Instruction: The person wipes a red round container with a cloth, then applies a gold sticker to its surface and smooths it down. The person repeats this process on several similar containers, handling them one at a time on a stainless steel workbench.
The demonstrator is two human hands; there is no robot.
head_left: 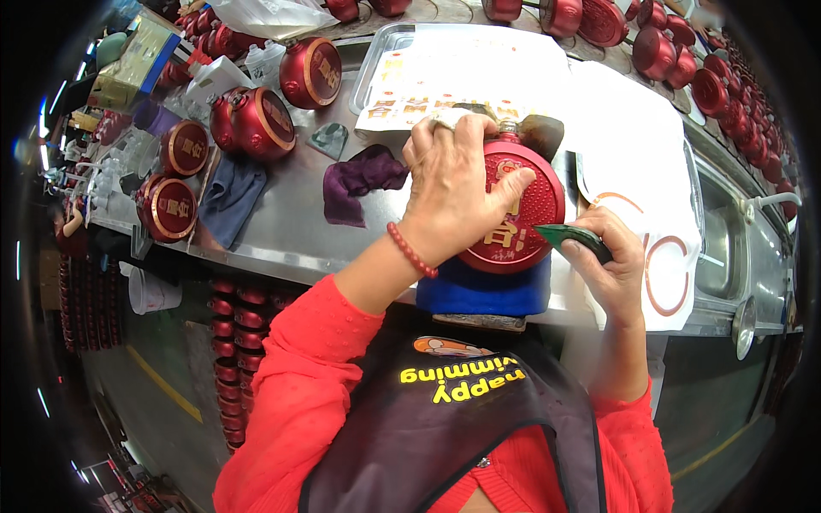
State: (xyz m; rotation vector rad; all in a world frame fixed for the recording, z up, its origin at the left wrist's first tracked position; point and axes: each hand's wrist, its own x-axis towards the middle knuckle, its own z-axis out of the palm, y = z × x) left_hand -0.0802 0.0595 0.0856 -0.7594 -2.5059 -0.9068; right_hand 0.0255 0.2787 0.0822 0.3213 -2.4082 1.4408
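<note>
The steel worktable (295, 239) is the largest thing here. At its near edge, in front of the person, the red round flask (537, 203) rests on a blue pad (483, 295), its neck pointing away. The flask looks stiff and rather heavy, probably ceramic or glass, so a knock may chip it. Its smooth side may slip, while the raised pattern on the face should give a better grip; a good place to take hold seems to be across the shoulder, below the neck. The left hand (453, 184) holds there: the fingers are bent over the upper edge, near to each other, and the thumb is spread apart upon the face. The right hand (611, 256) pinches a flat green scraper (569, 238) between thumb and fingers; whether its tip touches the flask, one cannot tell. The scraper looks light, thin and stiff.

Counted from large to small, there are two pale sheets (479, 68), one of them printed; four gold-rimmed flasks (311, 73) nearest at the left, with many more around; two cloths, one purple (346, 192) and one grey-blue (229, 201); two brownish rings (667, 275); and one greenish triangular piece (328, 139)
</note>
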